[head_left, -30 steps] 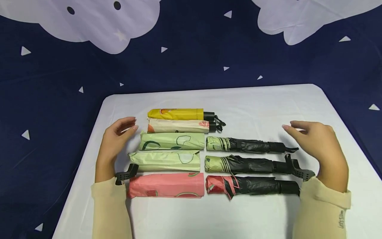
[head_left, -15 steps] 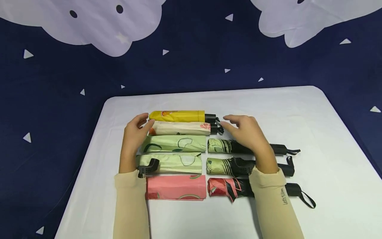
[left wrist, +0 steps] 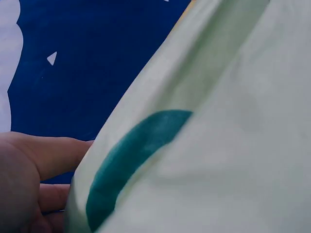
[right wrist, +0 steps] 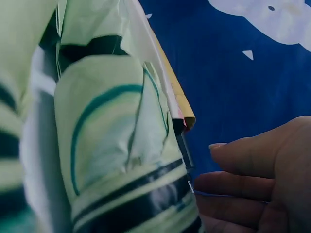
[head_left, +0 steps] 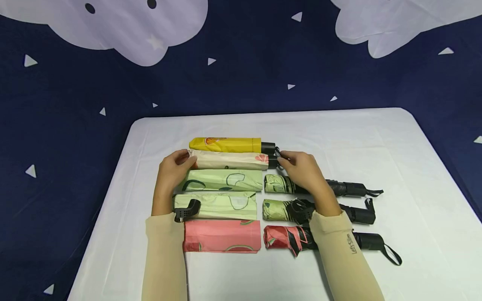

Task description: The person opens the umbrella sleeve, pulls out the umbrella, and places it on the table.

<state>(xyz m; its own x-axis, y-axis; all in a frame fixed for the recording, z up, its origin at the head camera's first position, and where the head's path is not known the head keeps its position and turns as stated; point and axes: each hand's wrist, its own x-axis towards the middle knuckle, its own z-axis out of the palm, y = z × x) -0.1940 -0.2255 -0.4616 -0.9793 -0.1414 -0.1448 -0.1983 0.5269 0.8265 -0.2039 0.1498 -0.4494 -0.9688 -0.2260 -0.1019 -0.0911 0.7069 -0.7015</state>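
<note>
A folded cream umbrella (head_left: pixel 231 160) in its cover, with reddish fruit prints and a black handle, lies second from the back. My left hand (head_left: pixel 172 173) pinches its left end between thumb and fingers. At the handle end, my right hand (head_left: pixel 304 169) grips with thumb and index finger, hiding most of the wrist strap. Right behind lies a yellow covered umbrella (head_left: pixel 226 144), also black-handled. In the left wrist view a pale green cover (left wrist: pixel 204 160) blocks the cream umbrella. In the right wrist view a green umbrella (right wrist: pixel 107 121) fills the left side, beside the right fingers.
Nearer me on the white table (head_left: pixel 222 276) lie two green covers (head_left: pixel 241 180) and a pink watermelon cover (head_left: pixel 222 236). To their right are two green-and-black folded umbrellas (head_left: pixel 278 184) and a red-and-black one (head_left: pixel 280 237), partly under my right forearm. A dark blue cloth hangs behind.
Both hands have come inward from the sides to the ends of the cream umbrella, the right travelling farther left. Their fingers have closed on it. The umbrellas and covers lie about as before.
</note>
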